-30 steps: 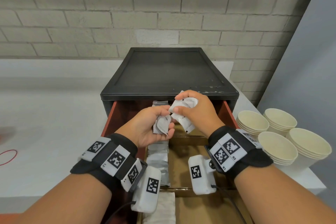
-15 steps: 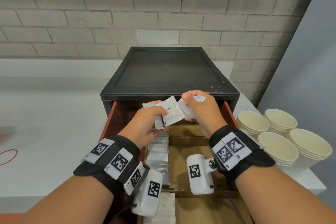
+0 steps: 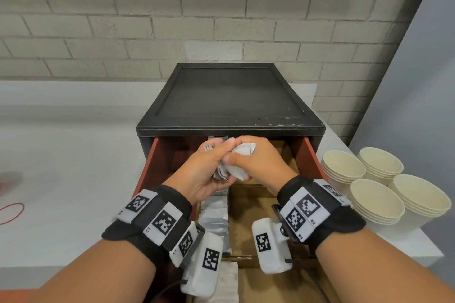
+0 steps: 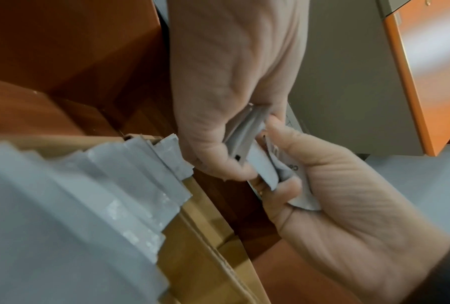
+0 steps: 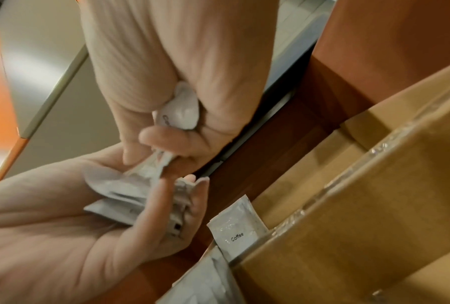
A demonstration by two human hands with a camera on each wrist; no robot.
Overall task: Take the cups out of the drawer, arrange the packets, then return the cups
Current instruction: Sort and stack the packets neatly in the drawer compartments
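Both hands meet over the back of the open drawer (image 3: 147,167). My left hand (image 3: 216,155) grips a bunch of white packets (image 3: 221,172), which show as a fanned stack (image 5: 125,197) in its palm in the right wrist view. My right hand (image 3: 236,155) holds a crumpled white packet (image 3: 242,152), (image 5: 182,115) and pinches the left hand's bunch (image 4: 247,131) with thumb and finger. More packets stand in a row (image 3: 214,219) in the drawer's left cardboard slot, one marked Coffee (image 5: 236,232). Cream paper cups (image 3: 374,194) stand in stacks on the table at the right.
The drawer slides out of a black cabinet (image 3: 229,98) set against a brick wall. Cardboard dividers (image 5: 348,205) split the drawer, and the right compartments (image 3: 251,204) show bare cardboard. A red band (image 3: 11,213) lies on the white table at far left.
Half a second ago a packet was held flat between the two hands. The hands have since closed together, and the packets are now bunched between them.
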